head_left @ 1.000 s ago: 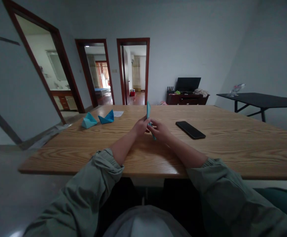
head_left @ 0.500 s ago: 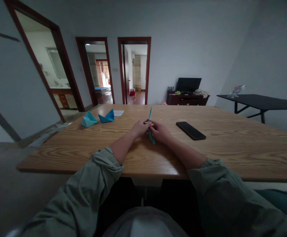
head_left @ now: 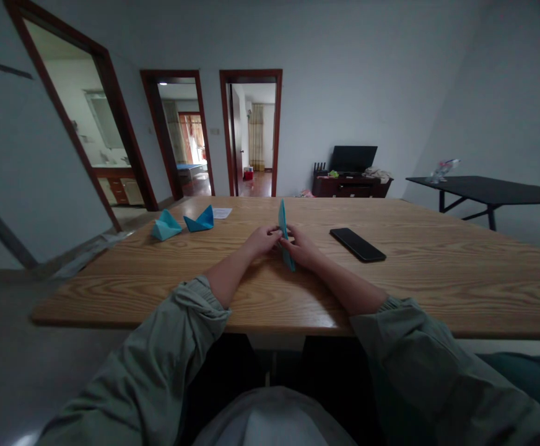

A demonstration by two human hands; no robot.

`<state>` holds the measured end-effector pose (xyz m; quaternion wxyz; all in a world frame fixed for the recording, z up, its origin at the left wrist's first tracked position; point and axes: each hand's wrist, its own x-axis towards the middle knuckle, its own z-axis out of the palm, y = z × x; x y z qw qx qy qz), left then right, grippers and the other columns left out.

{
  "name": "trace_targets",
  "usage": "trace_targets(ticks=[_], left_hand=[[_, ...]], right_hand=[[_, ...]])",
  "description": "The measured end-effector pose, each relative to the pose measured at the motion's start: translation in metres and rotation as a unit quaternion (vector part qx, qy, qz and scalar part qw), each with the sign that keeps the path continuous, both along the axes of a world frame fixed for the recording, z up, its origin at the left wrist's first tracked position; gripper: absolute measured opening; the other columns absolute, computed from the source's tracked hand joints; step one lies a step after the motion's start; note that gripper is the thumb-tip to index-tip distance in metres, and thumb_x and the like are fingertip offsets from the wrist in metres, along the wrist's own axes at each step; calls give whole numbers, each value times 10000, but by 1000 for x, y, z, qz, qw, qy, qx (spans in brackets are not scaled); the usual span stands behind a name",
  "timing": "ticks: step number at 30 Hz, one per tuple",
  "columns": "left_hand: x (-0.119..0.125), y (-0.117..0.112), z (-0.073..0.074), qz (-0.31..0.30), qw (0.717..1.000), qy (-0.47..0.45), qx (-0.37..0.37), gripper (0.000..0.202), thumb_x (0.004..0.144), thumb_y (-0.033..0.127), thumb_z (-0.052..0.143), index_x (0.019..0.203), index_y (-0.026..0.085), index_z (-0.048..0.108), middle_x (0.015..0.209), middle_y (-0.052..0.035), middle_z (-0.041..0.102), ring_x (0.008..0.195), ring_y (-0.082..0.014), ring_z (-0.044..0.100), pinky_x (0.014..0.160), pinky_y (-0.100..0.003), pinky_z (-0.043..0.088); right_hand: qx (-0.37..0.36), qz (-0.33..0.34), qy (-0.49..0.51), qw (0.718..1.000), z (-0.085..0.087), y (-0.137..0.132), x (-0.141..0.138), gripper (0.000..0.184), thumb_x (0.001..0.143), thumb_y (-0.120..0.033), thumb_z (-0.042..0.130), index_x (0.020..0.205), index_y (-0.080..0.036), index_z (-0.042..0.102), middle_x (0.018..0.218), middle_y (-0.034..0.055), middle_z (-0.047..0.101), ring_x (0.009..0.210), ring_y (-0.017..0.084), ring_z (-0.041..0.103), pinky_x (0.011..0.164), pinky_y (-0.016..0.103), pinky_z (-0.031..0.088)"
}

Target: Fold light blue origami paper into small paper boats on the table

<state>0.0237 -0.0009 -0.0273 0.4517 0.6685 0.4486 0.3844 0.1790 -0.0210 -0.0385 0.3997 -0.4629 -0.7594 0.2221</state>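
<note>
Both hands meet over the middle of the wooden table (head_left: 437, 279). My left hand (head_left: 261, 240) and my right hand (head_left: 301, 248) pinch a folded blue paper (head_left: 285, 234) between them. The paper stands on edge, almost upright, its top sticking up above my fingers and its lower corner pointing toward me. Two finished paper boats lie at the far left of the table: a light teal boat (head_left: 165, 225) and a darker blue boat (head_left: 200, 220).
A black phone (head_left: 357, 244) lies flat to the right of my hands. A white slip of paper (head_left: 222, 213) sits behind the boats. A black side table (head_left: 493, 190) stands at the right wall, a TV stand (head_left: 351, 183) at the back, open doorways to the left.
The blue paper has been turned slightly in my fingers, showing edge-on half a second ago and a bit broader now. My hands stay in about the same spot.
</note>
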Motion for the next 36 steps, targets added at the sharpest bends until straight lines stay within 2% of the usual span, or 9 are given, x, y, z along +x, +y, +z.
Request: trace_targets(ticks=[5, 8, 11, 18, 22, 25, 28, 30, 36], left_hand=[[-3, 3, -3, 2, 998, 9, 56, 438, 813, 473, 566, 1114, 158, 613, 887, -62, 669, 642, -129, 609, 589, -229, 503], [-4, 5, -3, 3, 996, 27, 79, 402, 837, 471, 526, 1033, 143, 651, 844, -52, 668, 658, -133, 616, 639, -242, 508], [-4, 6, -4, -15, 998, 17, 61, 398, 862, 474, 480, 1033, 153, 642, 847, -40, 660, 630, -124, 620, 599, -230, 504], [-4, -3, -1, -48, 998, -27, 9, 395, 851, 444, 517, 1133, 171, 568, 1087, -79, 627, 586, -118, 626, 522, -232, 506], [-4, -5, 1, -19, 999, -4, 28, 432, 856, 392, 503, 1215, 151, 504, 1077, -110, 634, 645, -149, 636, 555, -256, 511], [-5, -4, 1, 34, 991, 83, 103, 395, 834, 323, 511, 1191, 153, 516, 991, -97, 660, 713, -175, 637, 650, -284, 507], [-5, -6, 2, 128, 947, 224, 192, 304, 778, 283, 559, 1056, 162, 583, 946, -106, 663, 839, -230, 627, 763, -320, 475], [-4, -8, 4, 164, 919, 286, 214, 290, 778, 283, 547, 1040, 165, 583, 965, -127, 657, 900, -264, 615, 788, -339, 458], [9, -22, 11, 165, 902, 333, 219, 433, 828, 258, 474, 1257, 202, 460, 1054, -139, 641, 947, -279, 609, 811, -351, 434]], right_hand=[[34, 72, 14, 997, -2, 2, -1, 446, 892, -371, 463, 1311, -221, 450, 1273, 79, 551, 1040, 174, 577, 891, 333, 463], [-5, 55, 15, 998, -4, 3, 0, 522, 866, -400, 507, 1347, -225, 404, 1260, 106, 556, 922, 170, 624, 844, 351, 487], [-20, 38, 18, 999, -5, 3, 0, 591, 849, -425, 535, 1374, -217, 363, 1249, 137, 557, 838, 166, 640, 820, 365, 495], [23, 56, 18, 998, -4, 3, 2, 459, 899, -381, 445, 1320, -199, 433, 1214, 102, 590, 1065, 199, 574, 931, 369, 431], [35, 45, 9, 998, -1, 1, 3, 419, 912, -346, 407, 1306, -209, 453, 1105, 62, 647, 974, 186, 603, 901, 350, 443], [10, 24, -6, 1000, 2, -2, 1, 460, 880, -273, 449, 1334, -206, 411, 1020, 53, 670, 809, 160, 626, 792, 303, 481], [20, -13, -51, 998, 6, -8, -4, 466, 846, -226, 474, 1310, -206, 435, 995, 56, 673, 772, 156, 621, 743, 269, 474], [35, -46, -94, 994, 10, -12, -8, 428, 845, -235, 468, 1272, -208, 475, 964, 57, 680, 775, 166, 621, 727, 260, 465], [35, -200, -182, 962, 22, -15, -9, 449, 830, -380, 507, 1248, -215, 502, 946, 95, 681, 834, 239, 629, 715, 305, 448]])
